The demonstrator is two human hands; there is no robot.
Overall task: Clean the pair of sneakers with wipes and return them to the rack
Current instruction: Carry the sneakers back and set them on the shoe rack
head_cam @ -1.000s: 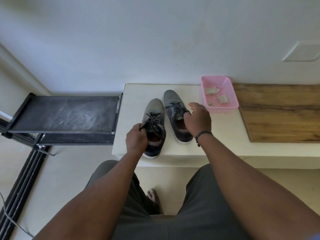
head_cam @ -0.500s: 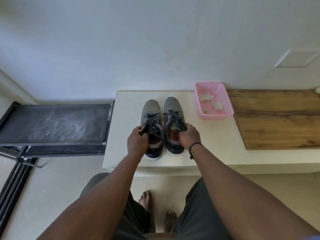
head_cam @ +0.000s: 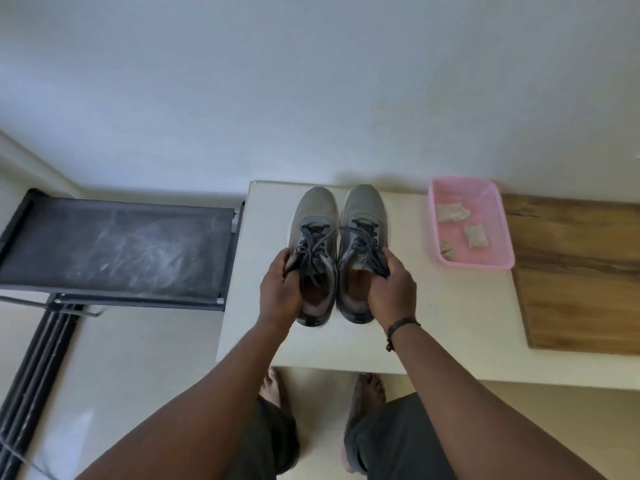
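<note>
Both grey lace-up sneakers are now gripped at once, whereas a second ago only the left one was held and the right hand was just arriving; the pair has also been drawn together, side by side, toes toward the wall. The left hand (head_cam: 280,292) is closed around the outer collar of the left grey sneaker (head_cam: 313,251), and the right hand (head_cam: 391,289) is closed around the outer collar of the right grey sneaker (head_cam: 363,247). Whether the soles are raised off the white bench top (head_cam: 450,313) or resting on it cannot be told.

Crumpled, soiled wipes (head_cam: 453,213) are seen in the pink plastic basket (head_cam: 505,230), to the right of the sneakers on the same bench. From this it is judged that the wiping is finished and that the return to the rack is being started.

The black metal shoe rack (head_cam: 117,251), its top shelf dusty and bare, is placed just left of the bench, touching or nearly touching its edge. A brown wooden board (head_cam: 581,271) is laid on the bench beyond the basket, well clear of the route. Nothing is found between the sneakers and the rack; only the loose dark laces might be caught on the rack's raised rim.
</note>
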